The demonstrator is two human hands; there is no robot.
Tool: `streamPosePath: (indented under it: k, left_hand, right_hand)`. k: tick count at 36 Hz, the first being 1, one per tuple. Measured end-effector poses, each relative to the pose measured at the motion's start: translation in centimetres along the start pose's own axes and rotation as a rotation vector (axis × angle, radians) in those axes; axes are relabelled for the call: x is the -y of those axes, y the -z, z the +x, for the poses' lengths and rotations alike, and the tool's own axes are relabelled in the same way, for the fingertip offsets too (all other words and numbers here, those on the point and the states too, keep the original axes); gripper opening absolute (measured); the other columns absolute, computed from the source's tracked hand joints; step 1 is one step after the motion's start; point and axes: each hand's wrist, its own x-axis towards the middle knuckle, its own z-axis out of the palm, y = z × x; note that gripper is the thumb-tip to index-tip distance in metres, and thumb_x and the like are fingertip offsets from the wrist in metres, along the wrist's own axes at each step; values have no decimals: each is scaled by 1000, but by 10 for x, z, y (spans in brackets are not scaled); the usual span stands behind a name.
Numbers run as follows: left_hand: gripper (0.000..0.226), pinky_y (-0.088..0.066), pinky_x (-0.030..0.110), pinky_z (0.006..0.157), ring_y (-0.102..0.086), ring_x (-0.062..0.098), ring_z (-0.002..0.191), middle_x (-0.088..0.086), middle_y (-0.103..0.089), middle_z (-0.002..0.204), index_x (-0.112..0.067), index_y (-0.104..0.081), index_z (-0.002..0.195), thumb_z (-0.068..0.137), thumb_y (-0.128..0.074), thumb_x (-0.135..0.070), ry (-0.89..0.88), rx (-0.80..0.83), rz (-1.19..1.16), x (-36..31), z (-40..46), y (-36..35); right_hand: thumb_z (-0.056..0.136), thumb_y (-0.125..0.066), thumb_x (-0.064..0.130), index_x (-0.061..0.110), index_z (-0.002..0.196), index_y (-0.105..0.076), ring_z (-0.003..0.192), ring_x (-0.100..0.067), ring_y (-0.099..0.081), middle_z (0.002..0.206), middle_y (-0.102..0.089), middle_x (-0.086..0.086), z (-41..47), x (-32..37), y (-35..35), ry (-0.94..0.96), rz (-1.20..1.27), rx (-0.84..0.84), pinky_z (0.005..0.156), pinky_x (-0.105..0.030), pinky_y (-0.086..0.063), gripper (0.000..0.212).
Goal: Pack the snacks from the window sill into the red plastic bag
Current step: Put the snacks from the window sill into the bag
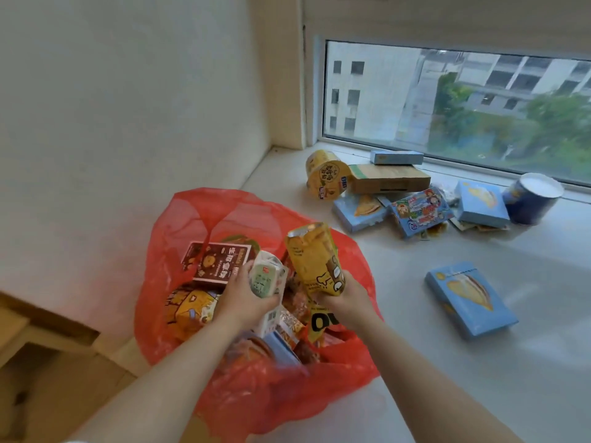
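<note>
The red plastic bag stands open on the window sill, holding several snack packs, among them a dark brown box. My left hand grips a small white and green carton over the bag's mouth. Beside it my right hand holds a yellow snack pouch upright above the bag. Further along the sill lie a yellow cup, a cardboard box, several light blue boxes, a colourful box and a blue tub.
A white wall runs along the left, close behind the bag. The window borders the sill at the back. A wooden piece of furniture sits low at the left, below the sill edge.
</note>
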Motion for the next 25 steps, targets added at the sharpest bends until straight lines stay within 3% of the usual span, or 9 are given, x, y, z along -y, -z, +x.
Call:
streamPosePath:
  k: [4, 7, 12, 15, 17, 19, 22, 25]
  left_hand:
    - [104, -48, 37, 91, -47, 21, 121, 2, -37, 138, -30, -13, 148, 65, -71, -56, 23, 76, 260, 27, -1, -8]
    - [106, -47, 36, 93, -43, 20, 124, 2, -36, 137, -30, -6, 149, 68, -67, -59, 9, 13, 286, 44, -1, -14]
    - [106, -46, 34, 87, -45, 21, 119, 4, -38, 132, -28, -3, 150, 70, -61, -66, -41, -60, 307, 52, 9, -15]
    - [107, -43, 35, 93, -43, 22, 120, 7, -38, 132, -23, -4, 149, 69, -62, -66, -31, -65, 341, 52, 18, -17]
    - [109, -41, 36, 97, -41, 24, 121, 8, -36, 132, -20, -6, 147, 67, -62, -69, -30, -85, 379, 50, 24, -18]
    - [110, -40, 34, 98, -39, 24, 122, 8, -33, 134, -17, -9, 147, 67, -60, -72, -63, -131, 413, 48, 26, -19]
    - [113, -38, 36, 102, -37, 25, 126, 10, -31, 139, -12, -14, 149, 67, -61, -73, -128, -164, 455, 51, 25, -23]
    - [118, -48, 42, 89, -51, 31, 113, 16, -47, 127, -8, -31, 145, 54, -73, -71, -186, -211, 433, 62, 27, -26]
  right_hand:
    - [75, -73, 32, 29, 102, -43, 91, -20, -59, 94, -60, 7, -2, -11, -28, -108, -35, -35, 71, -32, -46, 41]
    - [75, -70, 35, 25, 107, -38, 87, -24, -58, 96, -59, 1, -6, -20, -47, -196, -98, -68, 70, -35, -49, 46]
    - [76, -68, 38, 22, 132, -30, 102, -28, -59, 115, -58, -1, -3, -24, -71, -251, -181, -117, 72, -33, -47, 70]
    - [76, -67, 51, 22, 138, -25, 106, -29, -58, 122, -54, -4, 6, -20, -80, -284, -244, -157, 73, -34, -47, 80]
    - [79, -57, 64, 20, 145, -18, 114, -30, -54, 131, -47, -7, 11, -15, -88, -304, -295, -201, 79, -37, -47, 89]
    - [84, -42, 68, 22, 150, -7, 120, -32, -47, 139, -35, -11, 11, -9, -95, -303, -359, -264, 87, -40, -47, 87]
    - [93, -29, 59, 30, 151, 0, 124, -32, -37, 150, -19, -8, 11, -4, -107, -239, -480, -323, 97, -42, -43, 71]
    - [97, -24, 53, 34, 151, -1, 125, -34, -32, 154, -13, -4, 14, -2, -116, -237, -571, -240, 101, -42, -37, 61]
